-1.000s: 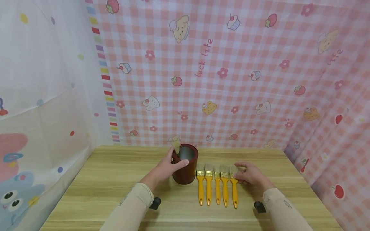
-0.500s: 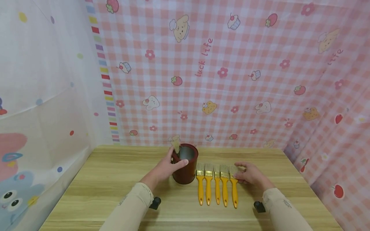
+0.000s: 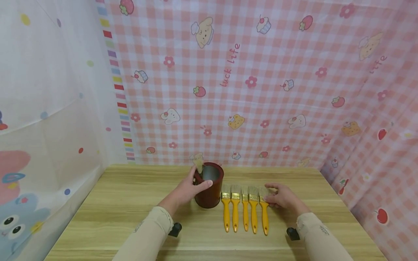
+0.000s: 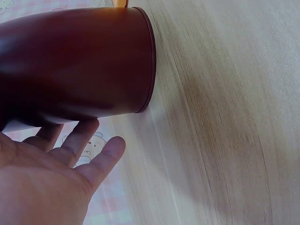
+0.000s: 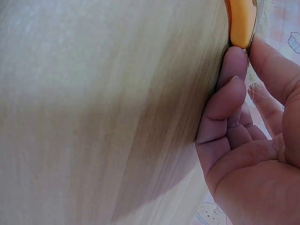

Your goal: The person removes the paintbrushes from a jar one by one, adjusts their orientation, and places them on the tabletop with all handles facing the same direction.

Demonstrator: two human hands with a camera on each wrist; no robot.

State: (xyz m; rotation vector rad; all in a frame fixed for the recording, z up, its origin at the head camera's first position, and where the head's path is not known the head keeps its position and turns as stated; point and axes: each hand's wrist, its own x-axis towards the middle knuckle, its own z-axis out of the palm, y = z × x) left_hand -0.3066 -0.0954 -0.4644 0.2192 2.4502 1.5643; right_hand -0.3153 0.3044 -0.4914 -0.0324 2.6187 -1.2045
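A dark red-brown cylindrical holder (image 3: 209,195) with a thick rim stands upright on the table. My left hand (image 3: 184,190) grips its left side, thumb on the front of the rim; in the left wrist view, fingertips (image 4: 89,125) lie right at its wall. By the rim's left edge rises a beige tuft like brush bristles (image 3: 198,166). To the holder's right, several paintbrushes with yellow-orange handles lie in a row, bristles pointing away. My right hand (image 3: 282,196) pinches the rightmost paintbrush (image 3: 265,219) near its metal band; its handle (image 5: 241,23) shows in the right wrist view.
The wood-grain table (image 3: 130,195) ends at a pink checked cloth (image 3: 248,101) behind. A white cloth (image 3: 65,108) hangs on the left, and the checked cloth continues along the right. Small black devices (image 3: 175,229) sit at both wrists.
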